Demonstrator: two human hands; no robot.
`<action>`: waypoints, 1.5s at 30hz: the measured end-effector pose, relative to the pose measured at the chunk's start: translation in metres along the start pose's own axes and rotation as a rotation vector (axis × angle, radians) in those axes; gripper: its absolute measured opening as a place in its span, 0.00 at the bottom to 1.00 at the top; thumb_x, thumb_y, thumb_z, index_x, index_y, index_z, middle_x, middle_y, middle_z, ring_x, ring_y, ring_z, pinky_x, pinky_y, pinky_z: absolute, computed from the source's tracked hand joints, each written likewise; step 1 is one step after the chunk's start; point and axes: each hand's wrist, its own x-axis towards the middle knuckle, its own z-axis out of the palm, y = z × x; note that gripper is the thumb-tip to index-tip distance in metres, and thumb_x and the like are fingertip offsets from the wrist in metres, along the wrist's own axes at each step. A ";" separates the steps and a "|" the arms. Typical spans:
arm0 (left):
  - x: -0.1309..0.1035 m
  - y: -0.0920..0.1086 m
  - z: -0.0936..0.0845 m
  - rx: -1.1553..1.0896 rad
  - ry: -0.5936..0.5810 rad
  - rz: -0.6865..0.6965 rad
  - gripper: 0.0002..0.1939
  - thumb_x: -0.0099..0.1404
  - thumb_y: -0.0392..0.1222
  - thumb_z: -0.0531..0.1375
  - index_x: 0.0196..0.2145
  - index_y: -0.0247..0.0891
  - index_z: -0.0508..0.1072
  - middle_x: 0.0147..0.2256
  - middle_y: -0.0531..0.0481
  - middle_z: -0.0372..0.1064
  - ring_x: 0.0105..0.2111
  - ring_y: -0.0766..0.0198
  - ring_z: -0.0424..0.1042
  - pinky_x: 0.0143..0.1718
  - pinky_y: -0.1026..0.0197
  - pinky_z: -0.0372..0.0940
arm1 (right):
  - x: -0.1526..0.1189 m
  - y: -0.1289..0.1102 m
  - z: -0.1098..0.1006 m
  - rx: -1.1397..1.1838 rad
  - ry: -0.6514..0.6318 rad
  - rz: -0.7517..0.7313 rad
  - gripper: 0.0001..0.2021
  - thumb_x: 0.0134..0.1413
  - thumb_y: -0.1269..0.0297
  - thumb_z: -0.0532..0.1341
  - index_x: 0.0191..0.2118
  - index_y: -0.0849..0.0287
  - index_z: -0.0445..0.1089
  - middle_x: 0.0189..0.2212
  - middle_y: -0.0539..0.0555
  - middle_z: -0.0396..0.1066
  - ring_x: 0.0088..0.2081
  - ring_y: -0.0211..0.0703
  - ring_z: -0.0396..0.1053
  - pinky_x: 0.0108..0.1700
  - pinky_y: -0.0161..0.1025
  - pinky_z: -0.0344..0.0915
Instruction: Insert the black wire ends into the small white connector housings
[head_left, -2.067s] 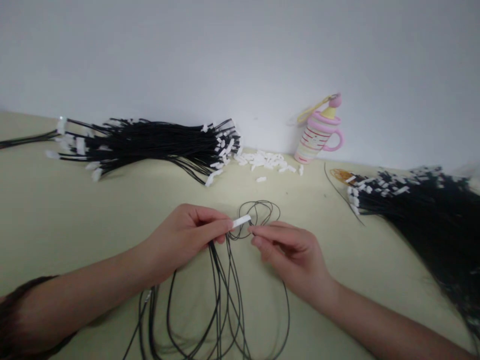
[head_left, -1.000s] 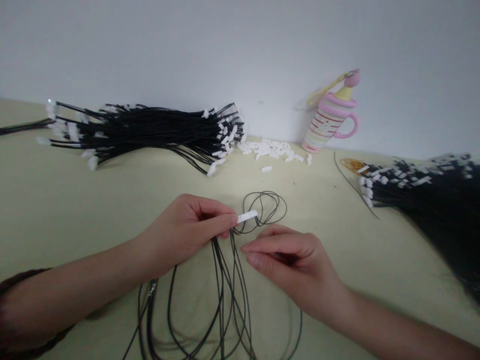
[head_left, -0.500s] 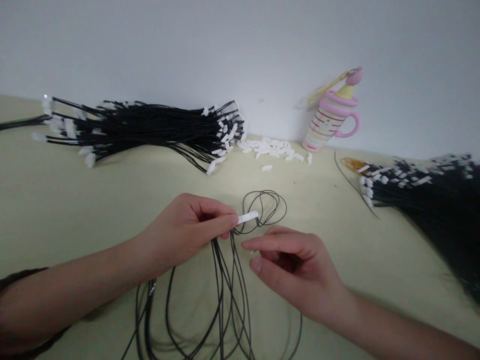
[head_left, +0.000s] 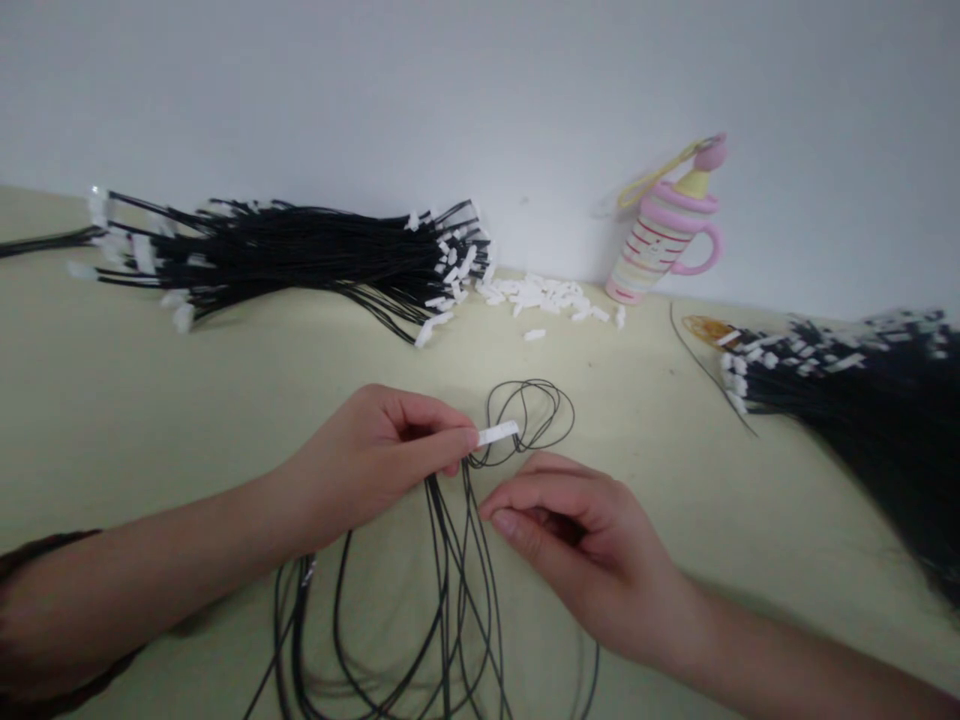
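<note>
Between the thumb and fingertips of my left hand [head_left: 390, 460] is a white connector [head_left: 498, 432], its free end pointing right. Black wires [head_left: 442, 560] hang below that hand in long loops. A thin coiled wire [head_left: 551, 412] lies just beyond the connector. My right hand [head_left: 585, 545] is beside the hanging wires, with thumb and forefinger pinched together; what they hold, if anything, is too small to make out. A wire runs down beneath the right hand.
Behind lies a bundle of black cables [head_left: 300, 245] with white ends. Loose white connectors [head_left: 540, 295] are heaped near a pink striped cup [head_left: 652, 240] by the wall. Another dark cable bundle [head_left: 847, 400] and a single wire [head_left: 709, 370] lie at the right.
My right thumb and forefinger have closed from a parted pose, and that hand has shifted slightly left and down. My left hand still grips the connector.
</note>
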 end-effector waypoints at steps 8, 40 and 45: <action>-0.002 0.002 -0.001 -0.004 -0.023 -0.004 0.17 0.59 0.49 0.54 0.18 0.35 0.67 0.17 0.59 0.56 0.22 0.72 0.54 0.23 0.70 0.50 | 0.001 0.002 0.002 0.017 0.059 -0.022 0.08 0.51 0.73 0.57 0.35 0.63 0.73 0.26 0.53 0.66 0.26 0.33 0.62 0.24 0.31 0.58; -0.004 0.006 0.002 -0.002 -0.080 0.010 0.13 0.58 0.46 0.54 0.24 0.36 0.70 0.18 0.58 0.55 0.20 0.72 0.54 0.19 0.70 0.50 | 0.006 0.010 -0.004 -0.167 0.366 -0.157 0.05 0.48 0.73 0.60 0.32 0.59 0.71 0.39 0.55 0.65 0.43 0.40 0.65 0.44 0.38 0.63; -0.004 0.013 0.002 -0.002 -0.136 0.000 0.13 0.59 0.45 0.53 0.26 0.34 0.71 0.18 0.58 0.53 0.20 0.72 0.52 0.19 0.70 0.49 | 0.007 0.008 -0.002 -0.036 0.158 -0.135 0.06 0.51 0.74 0.56 0.35 0.58 0.67 0.40 0.55 0.67 0.44 0.40 0.65 0.48 0.41 0.62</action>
